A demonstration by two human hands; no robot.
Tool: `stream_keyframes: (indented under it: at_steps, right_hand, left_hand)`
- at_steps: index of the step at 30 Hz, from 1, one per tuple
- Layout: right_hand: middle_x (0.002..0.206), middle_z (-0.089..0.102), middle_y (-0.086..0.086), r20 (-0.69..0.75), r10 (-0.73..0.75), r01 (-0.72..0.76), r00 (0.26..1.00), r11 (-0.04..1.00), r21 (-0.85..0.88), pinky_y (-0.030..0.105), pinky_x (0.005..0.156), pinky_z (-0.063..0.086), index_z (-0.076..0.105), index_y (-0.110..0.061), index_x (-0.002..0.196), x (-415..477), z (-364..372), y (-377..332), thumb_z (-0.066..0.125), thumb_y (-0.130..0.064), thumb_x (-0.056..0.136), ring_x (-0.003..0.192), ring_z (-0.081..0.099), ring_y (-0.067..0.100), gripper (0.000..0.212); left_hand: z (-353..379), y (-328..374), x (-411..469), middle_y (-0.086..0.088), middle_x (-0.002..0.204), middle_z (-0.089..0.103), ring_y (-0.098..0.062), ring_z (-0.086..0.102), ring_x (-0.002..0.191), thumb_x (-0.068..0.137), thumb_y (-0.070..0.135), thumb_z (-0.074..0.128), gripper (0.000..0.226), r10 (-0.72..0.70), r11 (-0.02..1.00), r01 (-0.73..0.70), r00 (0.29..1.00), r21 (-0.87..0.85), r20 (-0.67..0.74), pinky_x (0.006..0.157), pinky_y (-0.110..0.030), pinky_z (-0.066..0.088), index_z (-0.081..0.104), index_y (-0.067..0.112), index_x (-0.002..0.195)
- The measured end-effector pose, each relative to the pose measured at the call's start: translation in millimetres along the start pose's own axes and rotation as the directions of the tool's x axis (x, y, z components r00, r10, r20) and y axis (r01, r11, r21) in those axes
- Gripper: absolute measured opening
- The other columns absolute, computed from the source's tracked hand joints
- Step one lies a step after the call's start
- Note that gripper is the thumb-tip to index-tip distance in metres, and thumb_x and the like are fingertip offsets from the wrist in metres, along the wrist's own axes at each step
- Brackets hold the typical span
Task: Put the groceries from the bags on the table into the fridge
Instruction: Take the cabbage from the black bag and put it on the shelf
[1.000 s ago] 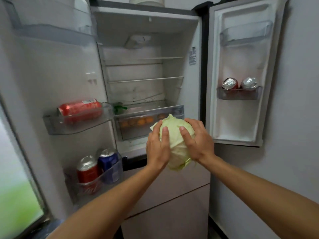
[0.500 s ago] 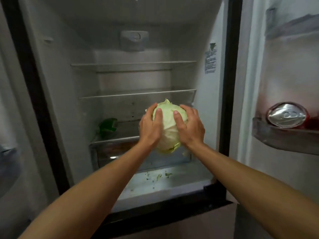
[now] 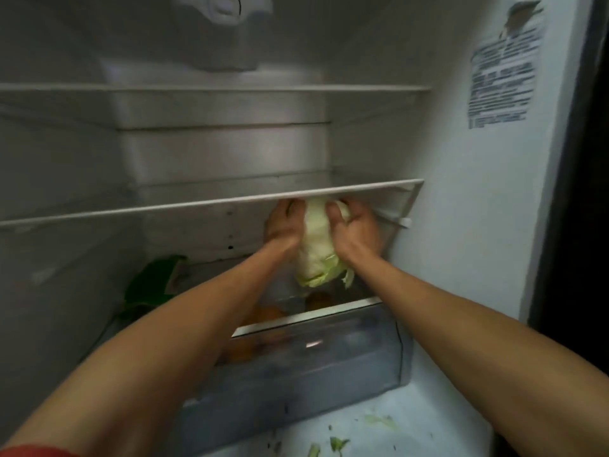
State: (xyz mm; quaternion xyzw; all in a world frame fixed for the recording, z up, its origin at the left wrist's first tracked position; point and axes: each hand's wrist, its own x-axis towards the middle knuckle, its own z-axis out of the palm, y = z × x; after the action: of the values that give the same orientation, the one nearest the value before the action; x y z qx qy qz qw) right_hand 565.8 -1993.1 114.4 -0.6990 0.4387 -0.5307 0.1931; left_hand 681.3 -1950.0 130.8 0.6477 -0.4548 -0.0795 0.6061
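Note:
A pale green cabbage (image 3: 316, 249) is deep inside the fridge, just under the lower glass shelf (image 3: 204, 202) and above the cover of the clear crisper drawer (image 3: 329, 354). My left hand (image 3: 283, 225) grips its left side and my right hand (image 3: 357, 229) grips its right side, fingers curled round it. The cabbage's top and my fingertips are partly hidden by the shelf's front edge. I cannot tell whether the cabbage rests on the surface below.
A dark green item (image 3: 151, 282) lies at the left on the drawer cover. Orange fruits (image 3: 263, 316) show inside the drawer. Cabbage scraps (image 3: 339, 440) lie on the fridge floor in front. An upper shelf (image 3: 214, 89) and a label (image 3: 502, 74) on the right wall.
Both hands have carried the cabbage forward into the fridge, under the lower shelf. I have moved much closer, so the doors and cans have left the view.

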Motion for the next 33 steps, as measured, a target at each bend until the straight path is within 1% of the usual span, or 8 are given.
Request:
stream_keyframes:
  at_steps: [4,11,16,19,23,27,30,33]
  right_hand:
    - [0.125,0.059,0.013,0.018,-0.061,0.062,0.998,0.997,-0.036,0.044,0.092,0.048,0.057,-0.023,0.125,34,30,8,0.038,-0.062,0.089,0.112,0.058,0.037,0.057]
    - [0.118,0.065,0.016,-0.003,-0.141,0.137,0.990,0.960,-0.243,0.038,0.085,0.047,0.063,-0.014,0.116,75,68,18,0.040,-0.059,0.094,0.106,0.061,0.037,0.055]
    - [0.117,0.065,0.014,0.033,-0.180,0.179,0.983,0.915,-0.360,0.040,0.087,0.046,0.061,-0.016,0.116,85,82,23,0.040,-0.061,0.093,0.106,0.061,0.038,0.055]
    - [0.124,0.062,0.012,0.108,-0.198,0.225,0.974,0.898,-0.378,0.041,0.093,0.044,0.059,-0.018,0.122,88,86,23,0.041,-0.061,0.093,0.111,0.058,0.037,0.054]
    - [0.130,0.058,0.012,0.221,-0.193,0.254,0.956,0.922,-0.293,0.042,0.100,0.042,0.058,-0.020,0.126,98,96,16,0.048,-0.065,0.089,0.119,0.054,0.034,0.059]
    - [0.128,0.060,0.008,0.208,-0.147,0.168,0.967,0.982,-0.089,0.034,0.099,0.042,0.059,-0.021,0.124,97,103,20,0.059,-0.071,0.078,0.119,0.056,0.027,0.068]
    - [0.130,0.060,0.002,0.196,-0.045,0.041,0.980,0.999,0.025,0.034,0.101,0.044,0.052,-0.027,0.131,91,102,30,0.057,-0.085,0.060,0.119,0.056,0.024,0.091]
    - [0.130,0.060,0.000,0.178,0.003,-0.012,0.984,0.999,0.046,0.033,0.100,0.045,0.049,-0.026,0.133,92,96,35,0.058,-0.086,0.052,0.118,0.057,0.023,0.101]
  left_hand:
    - [11,-27,43,-0.011,0.126,0.060,-0.028,0.056,0.115,0.098,0.044,0.042,0.041,-0.004,0.999,0.006,0.999,-0.050,0.037,0.084,-0.028,0.041,0.059,0.016,0.123]
    - [26,-56,102,-0.014,0.129,0.059,-0.029,0.054,0.119,0.076,0.058,0.041,0.065,-0.045,0.996,0.049,0.997,-0.071,0.056,0.103,-0.045,0.042,0.059,0.013,0.119]
    - [34,-79,114,-0.010,0.142,0.047,-0.025,0.047,0.127,0.101,0.045,0.031,0.052,-0.096,0.993,0.103,0.990,-0.060,0.107,0.104,-0.029,0.036,0.044,0.015,0.141]
    - [33,-87,119,-0.012,0.143,0.047,-0.028,0.047,0.128,0.102,0.043,0.024,0.053,-0.140,0.990,0.141,0.982,-0.003,0.127,0.108,-0.035,0.036,0.043,0.014,0.142]
    - [14,-89,122,-0.014,0.136,0.052,-0.031,0.049,0.123,0.103,0.029,0.022,0.046,-0.170,0.960,0.145,0.982,0.239,0.087,0.097,-0.030,0.037,0.053,0.007,0.131]
    - [-4,-102,115,-0.022,0.133,0.052,-0.038,0.049,0.120,0.096,0.039,0.021,0.054,-0.121,0.889,0.081,0.991,0.450,0.061,0.101,-0.036,0.036,0.059,0.009,0.120]
    - [-1,-91,103,-0.019,0.126,0.059,-0.035,0.056,0.113,0.101,0.032,0.031,0.043,-0.118,0.910,0.079,0.990,0.406,0.071,0.090,-0.032,0.043,0.060,0.008,0.121]
    - [9,-79,94,-0.017,0.122,0.062,-0.034,0.062,0.106,0.100,0.030,0.037,0.038,-0.177,0.969,0.161,0.982,0.189,0.070,0.088,-0.039,0.053,0.060,0.010,0.124]
